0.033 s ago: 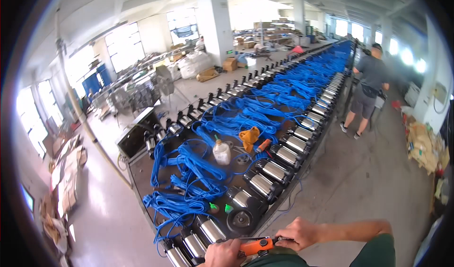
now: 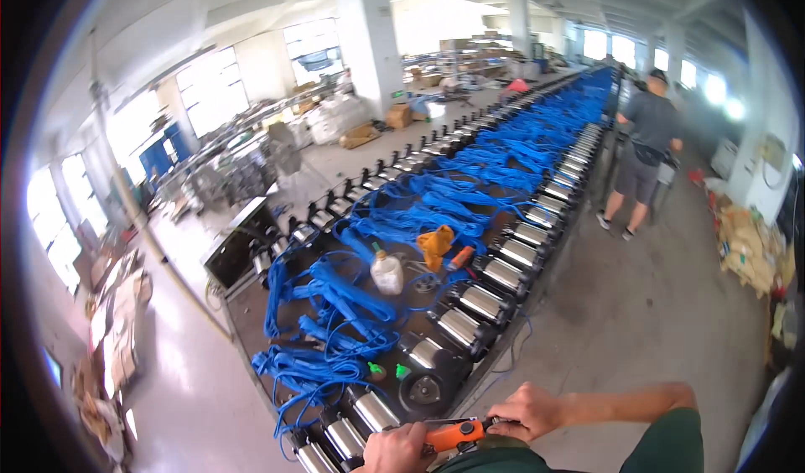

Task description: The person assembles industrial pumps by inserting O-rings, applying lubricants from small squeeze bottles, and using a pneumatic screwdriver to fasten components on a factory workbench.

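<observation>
My left hand (image 2: 394, 449) is wrapped round one end of an orange hand tool (image 2: 459, 435) with dark parts, low in the view near my body. My right hand (image 2: 528, 411) is closed at the tool's other end; what its fingers press on is partly hidden. Just beyond my hands is the near end of a long table, with silver and black cylindrical motor-like units (image 2: 375, 409) along its edge. A round black part (image 2: 422, 391) faces me there. Bundles of blue cable (image 2: 314, 368) lie behind these units.
On the table are a white bottle (image 2: 386, 273), an orange-yellow cloth (image 2: 435, 245), an orange-handled tool (image 2: 460, 258) and two small green-topped items (image 2: 402, 371). A person (image 2: 644, 150) stands along the right side. A pole (image 2: 159, 251) rises at left; sacks (image 2: 746, 251) lie far right.
The view has shifted slightly, so the table and the other person sit a little further left. Both my hands keep their hold on the orange tool, almost unmoved.
</observation>
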Tool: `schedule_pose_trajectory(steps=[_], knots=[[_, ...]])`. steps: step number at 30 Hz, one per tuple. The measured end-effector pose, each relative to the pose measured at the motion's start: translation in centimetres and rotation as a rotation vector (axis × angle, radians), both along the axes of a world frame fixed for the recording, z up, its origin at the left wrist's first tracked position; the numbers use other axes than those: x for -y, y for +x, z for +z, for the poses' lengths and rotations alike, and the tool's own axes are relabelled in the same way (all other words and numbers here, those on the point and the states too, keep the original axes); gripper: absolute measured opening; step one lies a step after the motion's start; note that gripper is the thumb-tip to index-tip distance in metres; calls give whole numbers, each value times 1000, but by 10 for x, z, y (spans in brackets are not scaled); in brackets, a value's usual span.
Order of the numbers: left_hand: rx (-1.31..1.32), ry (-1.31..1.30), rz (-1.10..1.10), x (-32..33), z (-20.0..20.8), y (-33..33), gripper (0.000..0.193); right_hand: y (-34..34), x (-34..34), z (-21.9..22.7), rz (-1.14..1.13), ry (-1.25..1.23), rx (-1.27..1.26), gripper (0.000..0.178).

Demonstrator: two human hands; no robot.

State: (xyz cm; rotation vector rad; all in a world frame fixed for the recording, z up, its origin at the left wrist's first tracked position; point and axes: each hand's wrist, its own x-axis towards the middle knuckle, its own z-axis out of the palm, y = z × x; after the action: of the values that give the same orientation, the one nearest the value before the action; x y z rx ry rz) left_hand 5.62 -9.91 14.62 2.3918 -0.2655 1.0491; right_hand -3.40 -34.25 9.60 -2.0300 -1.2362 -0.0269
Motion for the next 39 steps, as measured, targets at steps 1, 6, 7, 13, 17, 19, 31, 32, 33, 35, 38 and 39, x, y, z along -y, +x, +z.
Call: schedule_pose_trajectory(steps=[1, 6, 7, 13, 17, 19, 31, 32, 33, 35, 38, 39], knots=[[-9, 10, -137, 42, 7, 19, 40, -4, 14, 3, -43, -27, 7, 24], [-424, 271, -510, 28, -20, -77, 28, -4, 75, 44, -275, -253, 231, 37], [-489, 285, -485, 20, -28, -81, 29, 6, 67, 56, -486, -203, 480, 46], [-332, -32, -193, 95, -42, -51, 37, 35, 24, 2, -1057, 590, -45, 43], [-301, -87, -306, 134, -76, -62, 29, 23, 18, -64, -1179, 905, -477, 46], [-363, -106, -302, 143, -90, -68, 25, 23, 13, -49, -1202, 1072, -578, 45], [-484, -323, -483, 131, -106, -76, 65, 36, 0, -71, -534, 1137, -1089, 54], [-564, -299, -536, 106, -85, -76, 70, 40, 2, -71, -499, 1149, -1124, 51], [-595, -254, -549, 77, -71, -70, 65, 42, 1, -75, -521, 1187, -1109, 47], [-529, -72, -382, 15, -76, -56, 55, 52, 0, -76, -598, 1302, -1080, 41], [-604, 127, -272, -31, -106, -33, 41, 62, 0, -62, -584, 1376, -1101, 40], [-635, 173, -273, -34, -111, -32, 46, 66, -5, -58, -580, 1360, -1082, 40]])
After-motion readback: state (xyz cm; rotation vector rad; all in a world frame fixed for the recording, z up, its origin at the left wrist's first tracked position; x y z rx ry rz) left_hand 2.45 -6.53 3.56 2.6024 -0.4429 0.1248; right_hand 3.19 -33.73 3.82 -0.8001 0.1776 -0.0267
